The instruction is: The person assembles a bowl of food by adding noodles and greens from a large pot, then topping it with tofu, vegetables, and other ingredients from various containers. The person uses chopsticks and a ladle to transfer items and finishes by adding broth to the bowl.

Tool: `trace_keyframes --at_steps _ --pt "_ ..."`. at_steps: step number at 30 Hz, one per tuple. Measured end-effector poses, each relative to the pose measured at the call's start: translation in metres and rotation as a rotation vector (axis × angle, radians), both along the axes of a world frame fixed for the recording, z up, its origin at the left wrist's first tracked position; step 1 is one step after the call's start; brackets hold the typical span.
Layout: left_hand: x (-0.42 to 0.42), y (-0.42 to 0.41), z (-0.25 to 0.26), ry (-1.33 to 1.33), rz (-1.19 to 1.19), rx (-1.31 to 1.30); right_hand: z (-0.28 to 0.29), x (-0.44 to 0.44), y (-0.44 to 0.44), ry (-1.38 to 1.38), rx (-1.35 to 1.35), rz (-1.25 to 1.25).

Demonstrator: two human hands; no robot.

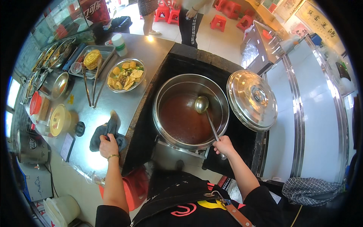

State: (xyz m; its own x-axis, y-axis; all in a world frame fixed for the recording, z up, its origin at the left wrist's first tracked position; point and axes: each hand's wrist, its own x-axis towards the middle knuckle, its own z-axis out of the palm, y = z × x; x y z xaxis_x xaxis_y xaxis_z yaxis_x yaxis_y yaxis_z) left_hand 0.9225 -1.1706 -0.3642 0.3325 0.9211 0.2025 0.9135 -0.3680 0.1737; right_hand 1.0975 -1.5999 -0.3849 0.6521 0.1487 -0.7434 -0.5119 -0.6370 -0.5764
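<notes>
My right hand [224, 146] grips the handle of a metal ladle [201, 105], whose bowl is over the reddish-brown liquid [181, 122] inside a large steel pot [161, 133]. On the steel counter [136, 45] to the left, my left hand [109, 146] clutches a dark grey cloth [99, 133]. Behind the cloth lie long metal tongs [88, 90]. Farther back stands a metal bowl [112, 89] of mixed food with fried pieces and greens. Right of the pot rests its shiny domed lid [252, 99].
A phone [67, 147], a black round lid [80, 129] and a yellow lidded tub [60, 120] stand at the left. A tray [109, 51] holds yellow noodle cakes [92, 59]. Two people stand beyond the stove, near red stools [218, 22]. A checked cloth [310, 191] lies at lower right.
</notes>
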Motion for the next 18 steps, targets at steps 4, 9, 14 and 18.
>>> trace_keyframes --at_steps 4,9,14,18 --pt "0.0 -0.001 0.0 0.013 -0.005 -0.001 -0.016 0.011 0.017 0.039 0.067 -0.081" --pt "-0.001 0.002 -0.004 0.013 -0.025 0.02 -0.021 0.013 0.063 0.126 0.15 -0.214" --pt "-0.001 0.003 -0.006 0.017 -0.023 0.036 -0.031 0.01 0.056 0.393 0.426 -0.37" --pt "-0.001 0.002 -0.004 0.024 -0.019 0.031 -0.015 -0.002 0.021 0.458 0.592 -0.307"
